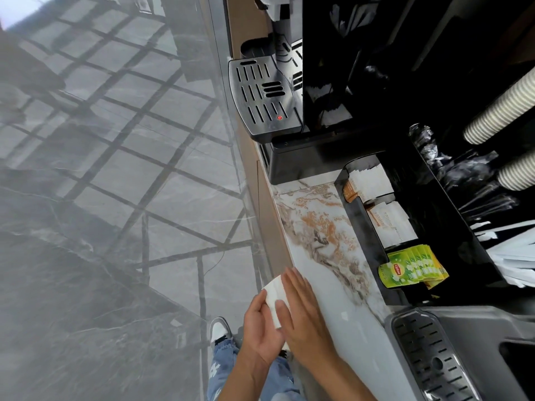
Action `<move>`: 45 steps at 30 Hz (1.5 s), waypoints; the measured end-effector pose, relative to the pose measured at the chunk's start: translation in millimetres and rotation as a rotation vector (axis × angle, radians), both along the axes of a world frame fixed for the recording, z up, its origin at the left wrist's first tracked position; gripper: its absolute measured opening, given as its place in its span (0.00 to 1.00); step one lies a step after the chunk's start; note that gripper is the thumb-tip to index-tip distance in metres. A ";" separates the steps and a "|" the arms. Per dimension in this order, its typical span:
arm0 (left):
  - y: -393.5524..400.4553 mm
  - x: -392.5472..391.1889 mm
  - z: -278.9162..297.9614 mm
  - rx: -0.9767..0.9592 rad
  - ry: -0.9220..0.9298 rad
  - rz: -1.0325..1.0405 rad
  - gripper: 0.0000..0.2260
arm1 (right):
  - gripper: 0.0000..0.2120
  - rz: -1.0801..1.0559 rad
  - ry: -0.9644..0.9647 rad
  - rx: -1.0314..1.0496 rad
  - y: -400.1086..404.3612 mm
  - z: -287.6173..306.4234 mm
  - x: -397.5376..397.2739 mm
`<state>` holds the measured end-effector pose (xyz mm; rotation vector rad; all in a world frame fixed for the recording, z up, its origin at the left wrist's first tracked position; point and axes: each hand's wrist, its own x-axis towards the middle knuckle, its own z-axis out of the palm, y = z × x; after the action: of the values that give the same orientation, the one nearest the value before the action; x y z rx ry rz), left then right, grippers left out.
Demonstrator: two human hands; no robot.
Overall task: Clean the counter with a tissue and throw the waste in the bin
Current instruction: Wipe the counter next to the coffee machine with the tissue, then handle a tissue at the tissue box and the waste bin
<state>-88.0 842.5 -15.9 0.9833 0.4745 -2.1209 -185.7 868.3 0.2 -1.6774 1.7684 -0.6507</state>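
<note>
A white folded tissue (273, 296) sits between my two hands at the near edge of the marble counter (324, 233). My left hand (260, 331) cups it from below, just off the counter's edge. My right hand (304, 311) lies flat over the tissue, fingers stretched along the counter edge. The counter surface is white with brown and orange veining. No bin is in view.
A coffee machine with a metal drip tray (260, 94) stands further along the counter. A black organiser (434, 227) holds sachets, green tea bags (411, 270), stirrers and stacked paper cups (500, 111). A second drip tray (431, 357) is close by on the right. Grey tiled floor lies left.
</note>
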 end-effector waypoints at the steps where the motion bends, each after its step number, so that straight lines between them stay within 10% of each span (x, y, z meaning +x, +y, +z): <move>1: -2.0 -0.3 6.1 -0.038 -0.012 -0.030 0.22 | 0.26 -0.120 -0.074 0.028 -0.6 6.2 -6.8; 10: -22.8 -17.7 69.9 -0.186 -0.183 -0.248 0.18 | 0.17 -0.522 -0.711 0.264 4.1 57.9 -59.6; 21: -18.9 -52.0 111.3 -0.478 -0.303 -0.737 0.20 | 0.11 -0.745 -0.991 0.149 55.4 111.2 -71.5; 38: 89.5 -128.2 156.3 -1.107 -0.129 -1.432 0.07 | 0.14 -1.319 -0.866 -0.303 219.9 148.6 -69.1; 45: 149.0 -168.5 167.2 -0.950 0.047 -1.536 0.09 | 0.09 -1.496 -1.001 -0.434 292.9 153.1 -96.0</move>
<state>-256.5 991.4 151.2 0.6760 -1.6773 -2.9741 -281.7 1161.2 153.3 0.2791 1.7746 -2.0834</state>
